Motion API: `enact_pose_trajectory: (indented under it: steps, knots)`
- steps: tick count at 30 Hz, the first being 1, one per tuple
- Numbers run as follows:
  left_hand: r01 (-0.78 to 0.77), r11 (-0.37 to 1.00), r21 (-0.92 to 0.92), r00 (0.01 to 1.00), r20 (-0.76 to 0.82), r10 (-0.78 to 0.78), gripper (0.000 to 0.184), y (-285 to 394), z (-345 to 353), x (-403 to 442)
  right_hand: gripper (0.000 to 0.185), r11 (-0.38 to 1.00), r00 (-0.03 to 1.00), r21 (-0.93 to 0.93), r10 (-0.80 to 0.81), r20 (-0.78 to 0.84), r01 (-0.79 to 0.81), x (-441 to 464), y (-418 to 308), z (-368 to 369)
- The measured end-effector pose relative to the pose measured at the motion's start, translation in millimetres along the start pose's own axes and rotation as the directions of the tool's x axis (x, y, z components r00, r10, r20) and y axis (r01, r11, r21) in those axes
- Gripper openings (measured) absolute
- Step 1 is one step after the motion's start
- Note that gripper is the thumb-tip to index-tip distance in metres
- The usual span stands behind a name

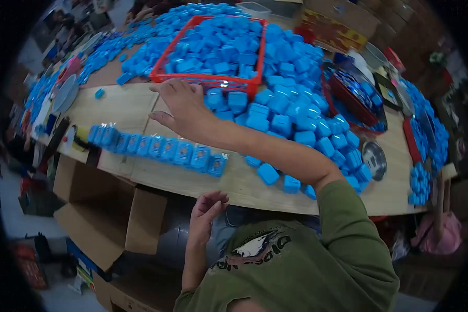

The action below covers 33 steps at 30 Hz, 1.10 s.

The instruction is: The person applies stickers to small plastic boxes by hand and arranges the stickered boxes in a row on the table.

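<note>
My right hand [179, 106] reaches over the table just in front of the red crate [208, 80], its thumb and index finger spread, with nothing seen in it. Below it, a row of blue boxes with printed fronts [156, 147] stands side by side on the wooden table [119, 104]. Near the table's front edge, my left hand [209, 207] is raised with its fingers loosely curled and the thumb slightly apart; no object shows in it. Many blue boxes [283, 125] lie heaped right of my right hand, and more fill the crate.
A metal bowl [374, 160] sits right of the heap, near a dark red tray [354, 96]. Open cardboard boxes [96, 229] stand below the table at left. One small blue piece [99, 93] lies at left. A person in pink [439, 234] is at far right.
</note>
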<state>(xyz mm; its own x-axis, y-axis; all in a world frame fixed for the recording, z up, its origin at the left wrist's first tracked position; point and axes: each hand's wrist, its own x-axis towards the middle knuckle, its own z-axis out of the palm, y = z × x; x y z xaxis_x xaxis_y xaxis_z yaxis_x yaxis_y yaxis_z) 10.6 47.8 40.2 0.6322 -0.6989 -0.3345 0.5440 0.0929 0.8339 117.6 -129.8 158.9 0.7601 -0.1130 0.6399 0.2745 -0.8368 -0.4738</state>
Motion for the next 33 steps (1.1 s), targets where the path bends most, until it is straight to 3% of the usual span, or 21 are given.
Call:
enact_pose_trajectory:
  steps: [1,4,7,11,12,14,15,17,21,29,31,33]
  knots:
    - [-0.036,0.998,0.047,0.996,0.087,0.032,0.027,0,14,5,0.049,0.998,0.999,-0.036,0.043,-0.025,-0.044,-16,10,-28]
    - [-0.044,0.99,0.136,0.962,0.275,0.005,0.024,-7,57,21,0.023,0.979,0.985,-0.156,0.107,-0.139,-0.128,-77,29,-122]
    - [-0.054,0.976,0.213,0.936,0.351,-0.025,0.023,-22,90,35,0.017,0.895,0.94,-0.321,0.24,-0.243,-0.312,-154,49,-203]
    - [-0.065,0.975,0.211,0.911,0.412,-0.028,0.022,-39,125,41,0.011,0.723,0.722,-0.257,0.455,-0.522,-0.641,-263,105,-288]
    - [-0.078,0.974,0.214,0.92,0.392,-0.012,0.022,-43,131,41,0.011,0.706,0.711,-0.275,0.445,-0.545,-0.653,-289,122,-305]
    - [-0.095,0.973,0.21,0.912,0.411,0.0,0.023,-50,140,42,0.015,0.348,0.542,-0.421,0.621,-0.566,-0.838,-337,149,-340]
    - [-0.078,0.973,0.218,0.934,0.358,-0.005,0.022,-54,141,42,0.015,0.324,0.529,-0.423,0.607,-0.593,-0.846,-354,154,-353]
    - [-0.068,0.971,0.227,0.949,0.314,-0.007,0.022,-60,144,42,0.018,0.083,0.477,-0.633,0.734,-0.483,-0.77,-381,162,-365]
    - [-0.049,0.969,0.241,0.967,0.254,-0.014,0.022,-63,149,36,0.019,0.068,0.478,-0.668,0.752,-0.454,-0.741,-418,185,-359]
    - [-0.032,0.969,0.244,0.977,0.213,-0.021,0.026,-60,140,38,0.016,0.045,0.475,-0.609,0.673,-0.567,-0.792,-427,191,-357]
    - [-0.052,0.975,0.217,0.976,0.216,0.005,0.026,-58,139,37,0.017,0.063,0.503,-0.616,0.645,-0.576,-0.786,-427,189,-360]
    - [-0.059,0.976,0.211,0.976,0.216,0.013,0.026,-57,141,37,0.014,0.101,0.609,-0.698,0.587,-0.533,-0.709,-428,187,-358]
